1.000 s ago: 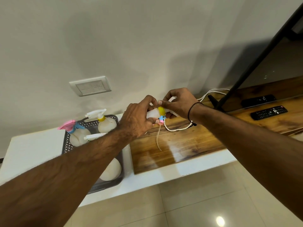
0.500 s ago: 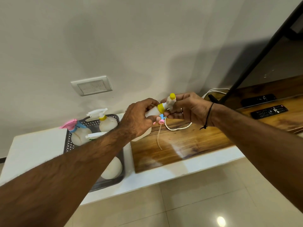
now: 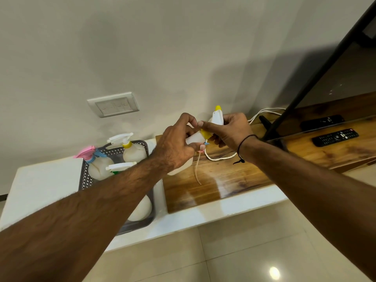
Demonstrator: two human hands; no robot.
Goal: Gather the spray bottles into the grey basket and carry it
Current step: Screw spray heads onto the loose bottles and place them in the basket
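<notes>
I hold a white spray bottle [image 3: 192,138] with a yellow collar in mid-air over the shelf. My left hand [image 3: 175,146] grips its neck and body. My right hand [image 3: 230,129] is closed on its white spray head [image 3: 217,117] with a yellow nozzle tip. A thin dip tube [image 3: 197,169] hangs below the hands. To the left stands the grey basket [image 3: 85,180] with several white spray bottles: one with a pink head [image 3: 86,154], one with a yellow collar [image 3: 127,144], one with a green collar [image 3: 118,167]. My left forearm hides part of the basket.
The basket sits on a white ledge [image 3: 223,208] beside a wooden shelf [image 3: 244,176]. A white cable [image 3: 219,158] loops on the wood. Two black remotes [image 3: 335,137] lie at the right behind a black TV stand leg [image 3: 270,129]. A wall switch plate [image 3: 114,105] is above.
My right hand has turned the spray head from lying sideways to pointing up, nozzle now above my fingers. My left hand has kept its hold on the bottle.
</notes>
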